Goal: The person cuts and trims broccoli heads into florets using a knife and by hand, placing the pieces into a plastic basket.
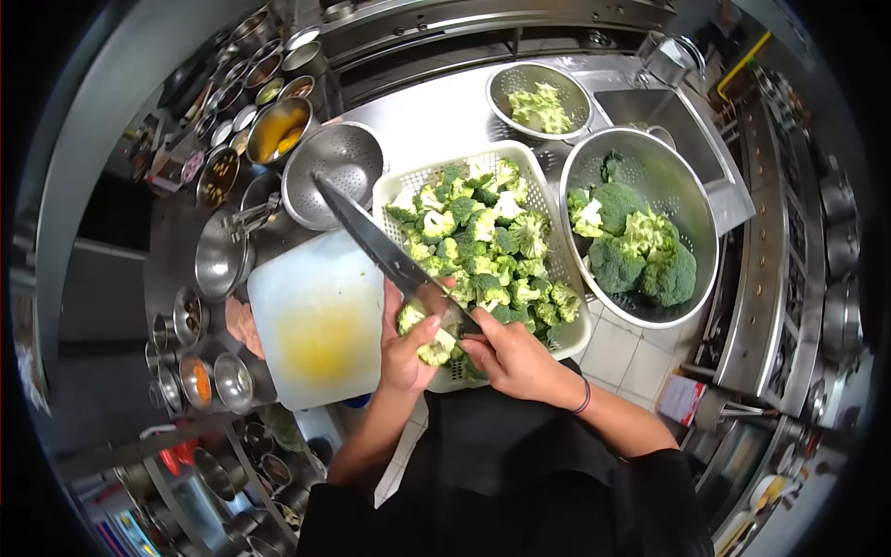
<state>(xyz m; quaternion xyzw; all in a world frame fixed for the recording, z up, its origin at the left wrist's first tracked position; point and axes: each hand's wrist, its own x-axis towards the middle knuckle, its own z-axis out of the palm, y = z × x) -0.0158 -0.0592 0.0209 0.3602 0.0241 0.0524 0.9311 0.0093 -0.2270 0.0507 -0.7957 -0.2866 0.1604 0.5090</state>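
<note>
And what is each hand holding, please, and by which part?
The right hand grips the knife by its handle; the left hand holds broccoli, by which part I cannot tell.

A steel counter (pixel 432 110) stands at 12 o'clock, its top whitened by glare, with a knobbed steel unit (pixel 520 17) beyond it. A sink (pixel 661 125) is sunk into the counter's end at 2 o'clock. The range (pixel 763 269) at 3 o'clock is steel, with a row of knobs. Pale square tiles (pixel 603 348) cover the floor near 4 o'clock. A shelf rack (pixel 165 485) stands at 8, a darker bench (pixel 167 269) at 9.
</note>
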